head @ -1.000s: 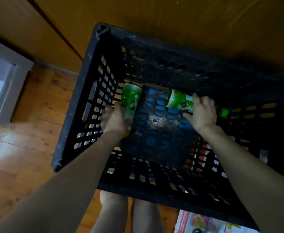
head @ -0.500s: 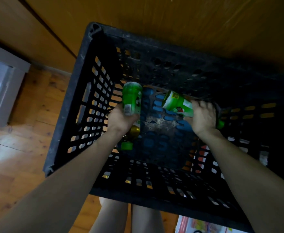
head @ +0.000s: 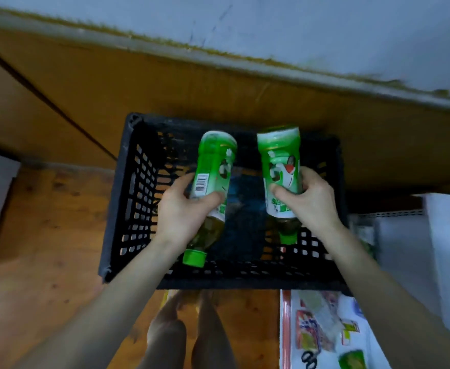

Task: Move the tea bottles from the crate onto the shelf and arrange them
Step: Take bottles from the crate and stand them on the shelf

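**Two tea bottles held over the crate**

Head view: the left hand (head: 184,217) curls round the left tea bottle (head: 213,166), barcode showing and green cap pointing back at the person. The right hand (head: 311,201) clamps the right tea bottle (head: 279,155) the same way (base away, cap near). Both bottles hang above the black crate (head: 128,209), side by side and apart. Colourful packets (head: 314,331) lie by the crate's near right corner, and wooden floor (head: 45,235) shows to its left.
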`<control>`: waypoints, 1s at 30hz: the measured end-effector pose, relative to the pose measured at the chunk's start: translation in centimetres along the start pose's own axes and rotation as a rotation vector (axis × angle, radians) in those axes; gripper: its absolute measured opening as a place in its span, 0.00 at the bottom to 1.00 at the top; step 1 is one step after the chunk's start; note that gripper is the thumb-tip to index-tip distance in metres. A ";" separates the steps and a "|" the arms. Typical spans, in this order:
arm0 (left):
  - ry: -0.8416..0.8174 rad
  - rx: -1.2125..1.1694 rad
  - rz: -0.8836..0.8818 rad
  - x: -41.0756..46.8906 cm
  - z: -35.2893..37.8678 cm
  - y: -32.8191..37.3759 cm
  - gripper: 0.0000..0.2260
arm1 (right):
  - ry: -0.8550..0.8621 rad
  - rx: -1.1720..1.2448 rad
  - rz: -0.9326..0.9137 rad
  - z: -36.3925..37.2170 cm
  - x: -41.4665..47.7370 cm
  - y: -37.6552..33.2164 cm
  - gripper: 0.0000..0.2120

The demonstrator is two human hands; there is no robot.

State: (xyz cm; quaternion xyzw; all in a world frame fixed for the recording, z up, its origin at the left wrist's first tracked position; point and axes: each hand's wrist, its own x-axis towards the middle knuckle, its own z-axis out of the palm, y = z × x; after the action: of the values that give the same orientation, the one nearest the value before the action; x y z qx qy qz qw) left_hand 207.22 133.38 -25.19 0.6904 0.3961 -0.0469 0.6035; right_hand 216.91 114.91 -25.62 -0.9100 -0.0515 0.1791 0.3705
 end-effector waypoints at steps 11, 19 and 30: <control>-0.370 -0.066 0.471 -11.2 -0.6 14.3 0.18 | 0.500 0.115 0.035 -16.5 -16.1 -9.7 0.21; -0.729 -0.096 0.622 -20.5 3.9 19.2 0.18 | 0.908 -0.126 0.081 -26.5 -29.8 -11.4 0.22; -0.980 -0.085 0.735 -31.7 11.7 21.9 0.16 | 1.039 -0.344 0.340 -38.1 -42.9 -4.6 0.28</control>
State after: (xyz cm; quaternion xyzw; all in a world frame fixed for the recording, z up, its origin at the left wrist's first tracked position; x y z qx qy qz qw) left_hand 203.71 108.60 6.34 0.6553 -0.1898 -0.1321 0.7191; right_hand 190.98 83.53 15.08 -0.9212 0.2559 -0.2456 0.1596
